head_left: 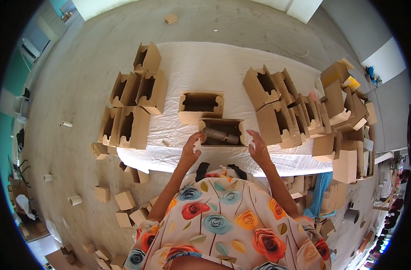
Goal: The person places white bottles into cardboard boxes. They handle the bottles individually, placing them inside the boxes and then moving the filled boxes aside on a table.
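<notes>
An open-topped cardboard box (211, 122) stands near the front edge of the cloth-covered table, straight before me. Inside lies a dark grey cylinder (220, 135) on its side, perhaps a tumbler; its exact kind is hard to make out. My left hand (190, 150) is at the box's left side, fingers apart, fingertips at or almost at the cardboard. On the other side, my right hand (259, 148) is held open just off the box's right edge. Neither hand grips anything. Directly behind is a second open box (201, 118) with a dark interior.
A white cloth (205, 58) covers the table. Several open boxes (156, 90) stand at its left, and more boxes (270, 119) at its right. Piled cartons (345, 155) crowd the right end. Small boxes (124, 200) and pale tubes (74, 200) lie on the floor at left.
</notes>
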`<state>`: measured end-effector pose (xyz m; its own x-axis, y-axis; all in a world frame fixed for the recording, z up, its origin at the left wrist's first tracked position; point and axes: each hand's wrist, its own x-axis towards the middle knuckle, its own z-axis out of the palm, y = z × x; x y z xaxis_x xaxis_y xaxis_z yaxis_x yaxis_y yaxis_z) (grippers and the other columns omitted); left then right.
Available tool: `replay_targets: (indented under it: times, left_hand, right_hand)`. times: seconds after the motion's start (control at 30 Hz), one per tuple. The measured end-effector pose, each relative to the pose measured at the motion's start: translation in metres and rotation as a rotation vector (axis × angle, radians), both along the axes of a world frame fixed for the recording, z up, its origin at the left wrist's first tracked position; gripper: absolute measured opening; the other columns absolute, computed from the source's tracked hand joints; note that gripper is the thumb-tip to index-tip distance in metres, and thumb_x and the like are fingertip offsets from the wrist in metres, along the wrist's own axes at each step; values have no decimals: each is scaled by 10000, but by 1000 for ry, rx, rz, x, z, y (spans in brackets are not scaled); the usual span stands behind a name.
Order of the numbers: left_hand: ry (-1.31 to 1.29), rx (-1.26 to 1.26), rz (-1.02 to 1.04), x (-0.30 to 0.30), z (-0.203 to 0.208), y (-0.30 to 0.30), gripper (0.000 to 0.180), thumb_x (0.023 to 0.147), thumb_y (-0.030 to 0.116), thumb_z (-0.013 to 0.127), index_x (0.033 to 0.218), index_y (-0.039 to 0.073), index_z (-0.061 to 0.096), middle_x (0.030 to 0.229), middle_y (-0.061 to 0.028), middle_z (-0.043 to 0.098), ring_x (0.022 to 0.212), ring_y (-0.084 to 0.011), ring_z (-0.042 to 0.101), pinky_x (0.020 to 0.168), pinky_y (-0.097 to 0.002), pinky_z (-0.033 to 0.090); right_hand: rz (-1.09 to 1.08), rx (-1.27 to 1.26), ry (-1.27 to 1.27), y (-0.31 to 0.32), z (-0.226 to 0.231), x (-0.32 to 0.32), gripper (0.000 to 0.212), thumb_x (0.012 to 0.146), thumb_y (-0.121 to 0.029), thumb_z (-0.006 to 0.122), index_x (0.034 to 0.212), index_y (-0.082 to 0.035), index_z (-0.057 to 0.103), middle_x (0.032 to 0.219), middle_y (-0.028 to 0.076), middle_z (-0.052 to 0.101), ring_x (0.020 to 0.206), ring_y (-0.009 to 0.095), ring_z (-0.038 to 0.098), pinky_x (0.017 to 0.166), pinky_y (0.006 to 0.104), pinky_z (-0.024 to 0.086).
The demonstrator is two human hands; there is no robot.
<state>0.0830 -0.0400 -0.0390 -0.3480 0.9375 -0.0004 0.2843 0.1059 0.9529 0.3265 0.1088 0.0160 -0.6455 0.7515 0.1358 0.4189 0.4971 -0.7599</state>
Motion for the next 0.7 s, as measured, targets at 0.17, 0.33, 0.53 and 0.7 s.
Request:
replay_targets:
  times: [0.17, 0.33, 0.53, 0.7]
  left_hand:
    - [330, 111, -16, 15, -8, 11, 526, 717, 72, 675, 1191, 27, 451, 1346, -159, 349, 1162, -343, 432, 946, -389, 383]
    - [270, 116, 53, 8, -22, 25, 403, 735, 88, 671, 1092, 12, 501, 1201, -168, 438, 1097, -358, 456, 896, -396, 404]
    - [80, 124, 174, 6, -36, 34, 603, 678, 44, 706, 1207, 41, 415, 1104, -154, 462, 1002, -308, 481, 818, -372, 435]
    - [-33, 96, 193, 7, -22, 41, 763, 647, 12, 703, 1311, 63, 331, 1089, -143, 457, 980, -304, 471, 818, -368, 430]
  right_hand:
    - [193, 8, -60, -8, -24, -6, 561, 766, -62, 624, 1281, -65, 402, 1211, 188, 504, 1139, 322, 469, 944, 375, 389]
    - [152, -139, 0, 12, -52, -10, 586, 763, -73, 651, 1288, -61, 390, 1120, 185, 571, 976, 277, 595, 834, 332, 462]
    - [-61, -324, -69, 21, -30, -29, 697, 729, -95, 664, 1326, -136, 307, 1060, 207, 597, 974, 334, 590, 827, 396, 461]
    - [17, -298, -85, 37, -40, -33, 662, 695, -33, 662, 1289, -111, 380, 1077, 131, 595, 936, 225, 602, 795, 311, 455]
